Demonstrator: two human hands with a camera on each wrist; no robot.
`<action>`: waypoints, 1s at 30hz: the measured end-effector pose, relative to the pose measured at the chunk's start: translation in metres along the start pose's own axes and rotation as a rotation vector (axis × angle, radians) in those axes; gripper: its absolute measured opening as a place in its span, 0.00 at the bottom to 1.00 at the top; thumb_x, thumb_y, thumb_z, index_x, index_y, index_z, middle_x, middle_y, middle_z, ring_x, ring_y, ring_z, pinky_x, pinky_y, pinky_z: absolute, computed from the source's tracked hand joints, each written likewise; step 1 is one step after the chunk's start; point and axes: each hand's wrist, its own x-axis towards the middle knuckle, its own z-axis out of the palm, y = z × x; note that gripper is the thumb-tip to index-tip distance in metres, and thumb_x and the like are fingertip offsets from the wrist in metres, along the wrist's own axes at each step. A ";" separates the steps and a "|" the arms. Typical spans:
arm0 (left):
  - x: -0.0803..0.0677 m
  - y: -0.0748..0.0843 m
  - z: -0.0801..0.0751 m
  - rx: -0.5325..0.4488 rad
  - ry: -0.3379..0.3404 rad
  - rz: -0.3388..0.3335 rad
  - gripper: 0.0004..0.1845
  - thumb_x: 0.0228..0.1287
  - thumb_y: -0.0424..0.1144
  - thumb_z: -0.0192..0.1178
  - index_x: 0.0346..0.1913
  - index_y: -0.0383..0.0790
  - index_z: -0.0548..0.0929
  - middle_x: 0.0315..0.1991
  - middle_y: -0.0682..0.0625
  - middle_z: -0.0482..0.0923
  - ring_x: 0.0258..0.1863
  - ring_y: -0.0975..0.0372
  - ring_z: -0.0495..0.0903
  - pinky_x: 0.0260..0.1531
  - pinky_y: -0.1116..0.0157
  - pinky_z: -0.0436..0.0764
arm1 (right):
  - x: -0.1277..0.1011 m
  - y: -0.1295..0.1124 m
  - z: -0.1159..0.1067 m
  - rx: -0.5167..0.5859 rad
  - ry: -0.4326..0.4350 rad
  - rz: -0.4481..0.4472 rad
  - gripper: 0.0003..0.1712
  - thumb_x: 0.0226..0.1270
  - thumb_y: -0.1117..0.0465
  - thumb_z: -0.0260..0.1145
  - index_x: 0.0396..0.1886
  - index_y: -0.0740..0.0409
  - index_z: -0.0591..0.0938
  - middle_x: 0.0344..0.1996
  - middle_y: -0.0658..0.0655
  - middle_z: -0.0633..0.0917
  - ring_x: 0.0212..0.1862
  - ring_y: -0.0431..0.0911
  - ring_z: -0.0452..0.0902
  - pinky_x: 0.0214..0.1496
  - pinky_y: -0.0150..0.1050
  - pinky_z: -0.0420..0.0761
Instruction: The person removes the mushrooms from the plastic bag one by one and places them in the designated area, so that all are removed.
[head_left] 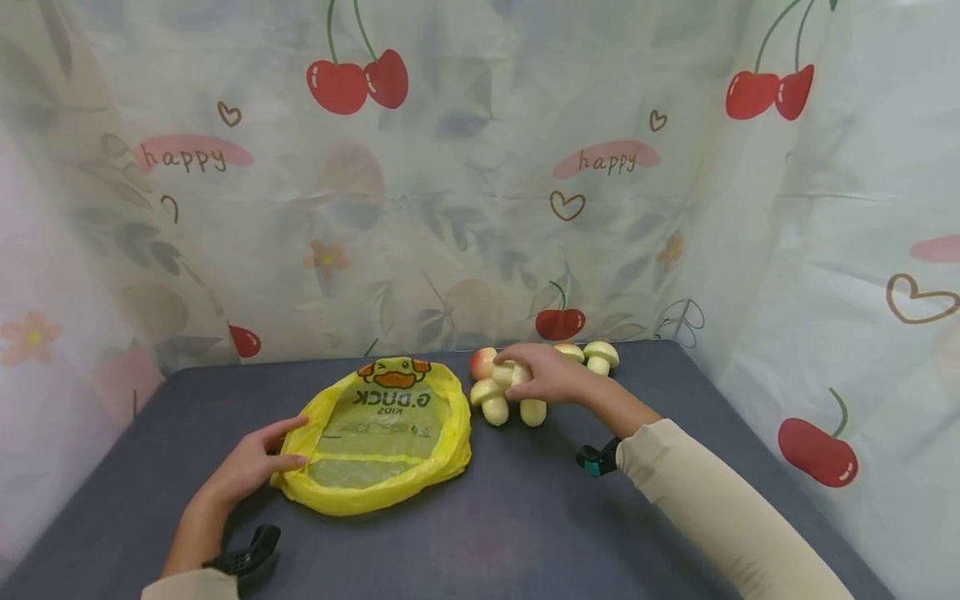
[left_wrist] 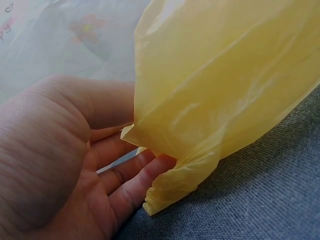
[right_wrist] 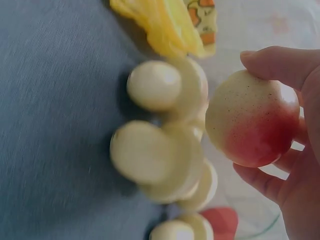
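Note:
A yellow plastic bag (head_left: 450, 467) with a duck print lies with its mouth spread wide. My left hand (head_left: 258, 458) holds its left rim, and in the left wrist view the thin film (left_wrist: 200, 110) runs between thumb and fingers. Over at the right, my right hand (head_left: 551, 375) grips a round, speckled cream piece with a red blush (right_wrist: 255, 117), thumb on one side and fingers on the other; its kind is unclear. Under and beside that hand lie pale toy mushrooms, one (head_left: 491, 404) at the left and another (head_left: 532, 412) partly covered by the hand.
Behind the right hand are more mushrooms (head_left: 600, 356) near the table's back edge. A red-and-cream round piece (head_left: 483, 362) sits by the bag's right side. The dark grey table (head_left: 480, 542) meets a hanging cherry-print curtain (head_left: 465, 208) at the back and sides.

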 end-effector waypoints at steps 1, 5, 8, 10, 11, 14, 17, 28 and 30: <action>0.000 0.000 0.000 -0.001 0.001 0.001 0.44 0.59 0.52 0.68 0.73 0.35 0.62 0.69 0.31 0.60 0.63 0.42 0.65 0.56 0.48 0.69 | -0.004 0.003 -0.001 -0.002 0.007 0.007 0.29 0.62 0.58 0.70 0.63 0.59 0.76 0.59 0.56 0.77 0.59 0.51 0.72 0.58 0.49 0.71; 0.001 0.000 0.000 -0.007 -0.003 0.003 0.44 0.59 0.51 0.68 0.73 0.35 0.62 0.69 0.31 0.60 0.63 0.42 0.64 0.57 0.47 0.69 | -0.018 0.015 -0.006 -0.036 0.046 0.020 0.29 0.61 0.59 0.71 0.61 0.60 0.77 0.59 0.58 0.78 0.60 0.54 0.72 0.58 0.51 0.71; 0.001 0.000 0.000 -0.006 -0.004 0.001 0.44 0.59 0.51 0.68 0.73 0.35 0.62 0.69 0.31 0.60 0.63 0.42 0.65 0.57 0.48 0.69 | -0.028 0.025 -0.007 -0.059 0.073 0.037 0.28 0.60 0.59 0.72 0.60 0.61 0.78 0.58 0.59 0.79 0.61 0.56 0.71 0.57 0.53 0.71; 0.000 0.000 0.000 0.003 -0.002 0.004 0.44 0.59 0.51 0.68 0.73 0.34 0.62 0.69 0.31 0.60 0.63 0.42 0.66 0.55 0.48 0.70 | -0.035 0.032 -0.007 -0.064 0.083 0.048 0.28 0.59 0.59 0.72 0.60 0.62 0.78 0.57 0.60 0.79 0.60 0.57 0.72 0.56 0.53 0.71; 0.000 0.000 0.000 0.008 -0.001 0.005 0.44 0.59 0.51 0.68 0.73 0.34 0.62 0.69 0.30 0.60 0.62 0.42 0.66 0.55 0.48 0.71 | -0.038 0.035 -0.007 -0.066 0.085 0.060 0.28 0.59 0.59 0.72 0.59 0.62 0.78 0.57 0.60 0.79 0.58 0.57 0.73 0.55 0.53 0.72; 0.000 0.001 0.000 0.021 0.003 0.012 0.44 0.60 0.51 0.68 0.73 0.33 0.62 0.68 0.29 0.60 0.61 0.42 0.67 0.53 0.49 0.72 | -0.047 0.044 -0.005 -0.075 0.087 0.078 0.27 0.59 0.59 0.72 0.58 0.62 0.79 0.55 0.60 0.79 0.55 0.55 0.75 0.52 0.52 0.73; 0.000 0.001 0.000 0.035 0.008 0.014 0.44 0.60 0.51 0.67 0.73 0.33 0.61 0.68 0.29 0.60 0.60 0.42 0.68 0.51 0.50 0.73 | -0.055 0.054 -0.002 -0.083 0.092 0.089 0.26 0.60 0.59 0.72 0.57 0.62 0.79 0.54 0.60 0.80 0.51 0.53 0.76 0.50 0.51 0.73; 0.001 0.001 0.000 0.026 0.012 0.006 0.44 0.59 0.51 0.68 0.73 0.33 0.62 0.68 0.29 0.61 0.61 0.42 0.67 0.52 0.50 0.72 | -0.079 0.079 0.015 -0.066 0.097 0.158 0.29 0.59 0.57 0.72 0.59 0.62 0.78 0.56 0.61 0.79 0.55 0.56 0.75 0.53 0.54 0.72; 0.000 0.001 0.000 0.029 0.009 0.008 0.44 0.60 0.51 0.68 0.73 0.33 0.62 0.68 0.29 0.60 0.61 0.42 0.67 0.53 0.49 0.72 | -0.082 0.083 0.017 -0.066 0.105 0.164 0.29 0.58 0.56 0.73 0.58 0.61 0.79 0.55 0.60 0.80 0.54 0.56 0.75 0.52 0.53 0.73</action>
